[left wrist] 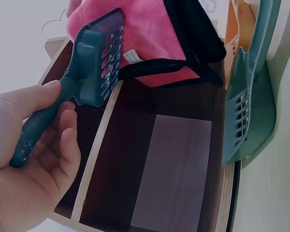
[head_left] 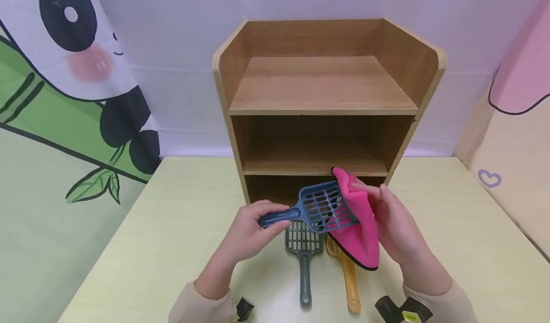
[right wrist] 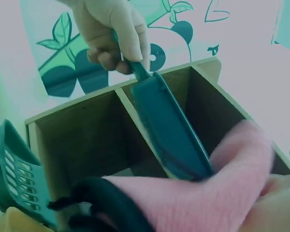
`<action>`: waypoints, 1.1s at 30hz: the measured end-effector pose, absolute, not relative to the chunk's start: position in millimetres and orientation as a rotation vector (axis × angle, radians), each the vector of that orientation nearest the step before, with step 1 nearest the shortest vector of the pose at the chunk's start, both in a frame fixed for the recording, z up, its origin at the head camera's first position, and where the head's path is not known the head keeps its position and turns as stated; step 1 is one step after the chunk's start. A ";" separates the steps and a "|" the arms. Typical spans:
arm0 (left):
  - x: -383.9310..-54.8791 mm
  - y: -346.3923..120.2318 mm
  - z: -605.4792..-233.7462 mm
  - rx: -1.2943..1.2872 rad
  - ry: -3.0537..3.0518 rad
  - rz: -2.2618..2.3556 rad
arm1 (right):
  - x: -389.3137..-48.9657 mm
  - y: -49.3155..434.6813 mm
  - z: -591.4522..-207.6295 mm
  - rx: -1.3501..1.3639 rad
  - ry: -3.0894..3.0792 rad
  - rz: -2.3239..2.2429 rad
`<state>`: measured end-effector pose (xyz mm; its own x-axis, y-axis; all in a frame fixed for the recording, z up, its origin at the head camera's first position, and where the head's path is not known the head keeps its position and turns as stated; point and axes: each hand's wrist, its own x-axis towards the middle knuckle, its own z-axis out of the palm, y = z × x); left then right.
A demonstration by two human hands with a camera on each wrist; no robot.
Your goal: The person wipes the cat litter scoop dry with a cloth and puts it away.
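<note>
My left hand (head_left: pixel 255 227) grips the handle of a blue slotted litter scoop (head_left: pixel 320 206), held up in front of the shelf. My right hand (head_left: pixel 397 222) holds a pink cloth (head_left: pixel 358 218) with black edging against the far end of the scoop's slotted head. The cloth's folds hide part of that hand's fingers. In the left wrist view the scoop head (left wrist: pixel 94 63) presses up to the cloth (left wrist: pixel 140 34), where a small white tag shows. A grey-green scoop (head_left: pixel 305 261) and an orange scoop (head_left: pixel 350 280) lie below, handles toward me, the orange one partly covered by the cloth.
A wooden shelf unit (head_left: pixel 322 112) with an open top and two compartments below stands at the back of the pale table (head_left: pixel 193 246). Behind it hangs a printed cloth backdrop (head_left: pixel 185 50). The two lying scoops are just before the shelf's lowest opening.
</note>
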<state>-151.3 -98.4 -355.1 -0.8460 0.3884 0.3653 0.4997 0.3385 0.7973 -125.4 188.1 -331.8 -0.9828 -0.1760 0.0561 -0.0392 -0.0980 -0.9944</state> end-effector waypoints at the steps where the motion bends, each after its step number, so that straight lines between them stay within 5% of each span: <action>1: -151.5 -98.7 -355.3 -0.844 -2.458 -1.519 | -127.0 186.6 -334.2 -0.281 2.046 -2.231; 33: -150.3 -108.0 -356.0 -0.782 -2.377 -1.953 | -134.8 168.0 -345.0 0.060 2.063 -2.055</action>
<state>-150.3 -108.0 -356.0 -0.8780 0.3894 0.2785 0.3487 0.1216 0.9293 -134.8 168.0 -345.0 -0.9730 -0.1317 -0.1896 0.1891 0.0167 -0.9818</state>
